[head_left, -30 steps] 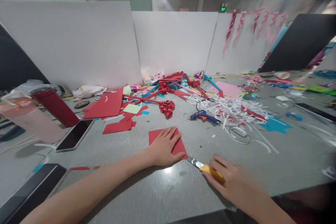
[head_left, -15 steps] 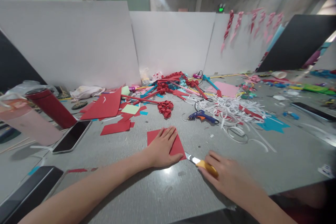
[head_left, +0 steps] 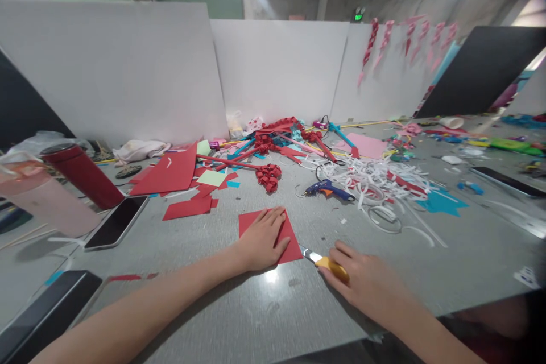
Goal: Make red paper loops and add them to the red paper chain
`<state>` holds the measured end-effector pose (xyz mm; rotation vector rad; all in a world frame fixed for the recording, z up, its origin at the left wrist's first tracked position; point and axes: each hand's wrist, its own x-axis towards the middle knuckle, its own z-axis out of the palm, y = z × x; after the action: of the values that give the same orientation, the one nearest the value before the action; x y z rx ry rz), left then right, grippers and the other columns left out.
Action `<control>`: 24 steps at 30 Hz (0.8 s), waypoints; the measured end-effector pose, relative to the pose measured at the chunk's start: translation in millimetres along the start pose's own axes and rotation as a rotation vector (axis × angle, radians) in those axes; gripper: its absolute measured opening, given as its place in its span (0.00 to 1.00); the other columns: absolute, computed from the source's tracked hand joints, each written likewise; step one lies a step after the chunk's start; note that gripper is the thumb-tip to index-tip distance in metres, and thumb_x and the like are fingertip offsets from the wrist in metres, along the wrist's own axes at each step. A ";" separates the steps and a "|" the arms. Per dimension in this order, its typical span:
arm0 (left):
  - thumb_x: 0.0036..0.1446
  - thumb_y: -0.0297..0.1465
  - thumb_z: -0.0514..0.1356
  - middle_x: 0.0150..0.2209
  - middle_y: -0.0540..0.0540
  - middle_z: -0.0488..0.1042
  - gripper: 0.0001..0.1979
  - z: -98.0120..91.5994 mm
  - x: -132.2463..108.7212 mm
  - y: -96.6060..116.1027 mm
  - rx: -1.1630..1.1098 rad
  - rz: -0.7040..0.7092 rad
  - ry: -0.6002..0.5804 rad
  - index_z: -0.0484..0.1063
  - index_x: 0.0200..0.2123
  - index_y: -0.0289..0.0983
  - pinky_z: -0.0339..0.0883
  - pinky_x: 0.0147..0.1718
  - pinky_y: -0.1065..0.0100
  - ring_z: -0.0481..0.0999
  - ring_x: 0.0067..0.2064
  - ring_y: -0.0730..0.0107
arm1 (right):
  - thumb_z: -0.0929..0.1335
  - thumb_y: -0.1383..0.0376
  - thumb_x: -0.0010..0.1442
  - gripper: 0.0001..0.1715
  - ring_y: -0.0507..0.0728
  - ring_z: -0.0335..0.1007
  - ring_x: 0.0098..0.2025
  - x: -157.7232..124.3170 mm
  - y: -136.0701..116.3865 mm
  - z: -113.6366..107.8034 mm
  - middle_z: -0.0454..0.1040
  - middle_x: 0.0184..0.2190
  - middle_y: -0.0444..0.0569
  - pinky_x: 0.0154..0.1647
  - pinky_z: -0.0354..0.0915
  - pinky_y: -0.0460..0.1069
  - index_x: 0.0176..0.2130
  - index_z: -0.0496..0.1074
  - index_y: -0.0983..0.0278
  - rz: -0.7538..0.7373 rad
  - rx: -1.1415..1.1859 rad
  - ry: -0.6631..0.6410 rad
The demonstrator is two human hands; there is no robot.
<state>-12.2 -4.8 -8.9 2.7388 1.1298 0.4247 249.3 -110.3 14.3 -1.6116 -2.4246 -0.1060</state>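
A red paper square (head_left: 292, 244) lies flat on the grey table (head_left: 256, 318) in the middle. My left hand (head_left: 263, 240) rests flat on it, palm down, fingers stretched out and thumb a little apart. To the right, my right hand (head_left: 357, 274) is closed around a yellow-handled utility knife (head_left: 333, 267). The knife's blade points left, its tip at the right edge of the red square near the lower corner.
A blue glue gun (head_left: 330, 189) and white paper strips (head_left: 375, 179) lie behind my right hand. Red paper sheets (head_left: 170, 170), a phone (head_left: 117, 222), a red bottle (head_left: 83, 176) and a pink bottle (head_left: 46, 199) stand or lie at the left.
My left thumb has drawn up and away from the square's lower right corner, baring more of the paper. My right hand and the knife have shifted very slightly left.
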 end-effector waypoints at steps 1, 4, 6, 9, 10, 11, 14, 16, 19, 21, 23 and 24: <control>0.71 0.46 0.46 0.73 0.37 0.51 0.33 -0.1 -0.3 0.1 -0.002 -0.002 0.004 0.52 0.71 0.33 0.43 0.72 0.53 0.49 0.74 0.56 | 0.62 0.53 0.71 0.15 0.54 0.72 0.27 0.5 0.2 0.1 0.75 0.37 0.47 0.27 0.55 0.50 0.40 0.70 0.59 0.000 0.006 0.000; 0.71 0.45 0.45 0.73 0.37 0.50 0.33 -0.3 -0.3 0.2 0.005 -0.003 -0.004 0.50 0.72 0.33 0.42 0.72 0.53 0.48 0.74 0.57 | 0.62 0.52 0.71 0.15 0.53 0.72 0.27 -1.0 2.8 1.4 0.75 0.36 0.46 0.27 0.55 0.50 0.40 0.70 0.58 -0.005 0.008 0.005; 0.71 0.45 0.45 0.74 0.40 0.49 0.32 -0.6 0.2 0.4 0.015 0.013 -0.015 0.50 0.72 0.35 0.41 0.72 0.53 0.47 0.74 0.58 | 0.62 0.52 0.71 0.16 0.53 0.71 0.26 -2.5 5.2 2.6 0.75 0.36 0.46 0.26 0.54 0.50 0.39 0.70 0.58 -0.009 0.005 0.016; 0.72 0.44 0.44 0.74 0.43 0.49 0.30 -1.1 0.7 1.1 0.022 0.040 -0.024 0.52 0.72 0.39 0.39 0.72 0.53 0.45 0.75 0.60 | 0.62 0.52 0.71 0.16 0.52 0.70 0.25 -0.2 6.8 3.6 0.75 0.37 0.47 0.26 0.53 0.50 0.40 0.71 0.59 -0.007 0.002 0.034; 0.72 0.44 0.44 0.74 0.43 0.49 0.30 -1.1 0.8 1.4 0.022 0.042 -0.022 0.52 0.72 0.39 0.39 0.72 0.52 0.45 0.75 0.60 | 0.62 0.52 0.71 0.15 0.53 0.70 0.26 2.3 6.6 3.7 0.75 0.38 0.48 0.26 0.53 0.50 0.40 0.71 0.59 -0.004 -0.001 0.035; 0.72 0.43 0.44 0.74 0.43 0.49 0.30 -1.0 0.8 1.6 0.023 0.041 -0.018 0.52 0.72 0.39 0.39 0.72 0.52 0.45 0.75 0.60 | 0.63 0.53 0.71 0.15 0.53 0.70 0.26 5.6 6.1 3.6 0.75 0.38 0.48 0.26 0.54 0.50 0.41 0.71 0.59 -0.003 0.000 0.031; 0.72 0.43 0.44 0.74 0.42 0.49 0.30 -0.5 0.5 2.0 0.029 0.035 -0.009 0.54 0.71 0.38 0.40 0.72 0.52 0.45 0.75 0.60 | 0.63 0.54 0.71 0.14 0.54 0.71 0.29 17.0 4.2 3.7 0.74 0.37 0.48 0.28 0.55 0.50 0.39 0.71 0.59 0.001 0.008 0.001; 0.72 0.43 0.44 0.74 0.42 0.49 0.30 -0.2 0.4 2.0 0.037 0.034 -0.009 0.54 0.71 0.37 0.40 0.72 0.52 0.45 0.75 0.60 | 0.62 0.54 0.71 0.15 0.55 0.71 0.30 22.6 3.7 4.1 0.74 0.37 0.47 0.28 0.55 0.50 0.38 0.70 0.60 0.002 0.003 -0.013; 0.72 0.44 0.43 0.74 0.42 0.49 0.30 0.0 0.4 2.0 0.035 0.037 -0.011 0.54 0.71 0.37 0.39 0.72 0.53 0.45 0.75 0.61 | 0.62 0.53 0.72 0.16 0.55 0.72 0.31 24.6 4.6 4.1 0.74 0.37 0.47 0.30 0.55 0.50 0.39 0.70 0.60 -0.001 -0.013 -0.018; 0.72 0.44 0.43 0.74 0.42 0.50 0.30 -0.1 0.5 2.1 0.025 0.042 -0.015 0.53 0.72 0.37 0.39 0.72 0.52 0.45 0.75 0.61 | 0.61 0.53 0.72 0.16 0.55 0.72 0.32 23.0 5.6 3.2 0.74 0.37 0.47 0.30 0.55 0.50 0.39 0.70 0.60 0.000 -0.010 -0.025; 0.72 0.44 0.43 0.74 0.41 0.50 0.31 -0.1 0.6 2.2 0.017 0.044 -0.017 0.52 0.72 0.37 0.39 0.72 0.52 0.46 0.75 0.60 | 0.62 0.53 0.72 0.16 0.55 0.73 0.33 21.8 6.4 2.1 0.74 0.37 0.47 0.31 0.55 0.50 0.39 0.70 0.60 0.005 0.003 -0.034; 0.72 0.44 0.43 0.74 0.41 0.50 0.31 -0.1 0.7 2.1 0.015 0.042 -0.016 0.52 0.72 0.37 0.39 0.72 0.51 0.46 0.75 0.60 | 0.62 0.53 0.72 0.16 0.55 0.73 0.33 22.0 6.5 1.8 0.74 0.36 0.47 0.31 0.55 0.50 0.38 0.70 0.60 0.011 0.008 -0.039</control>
<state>-10.3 -5.9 -8.1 2.7778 1.0775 0.4004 246.9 -87.6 17.2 -1.6380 -2.4418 -0.0627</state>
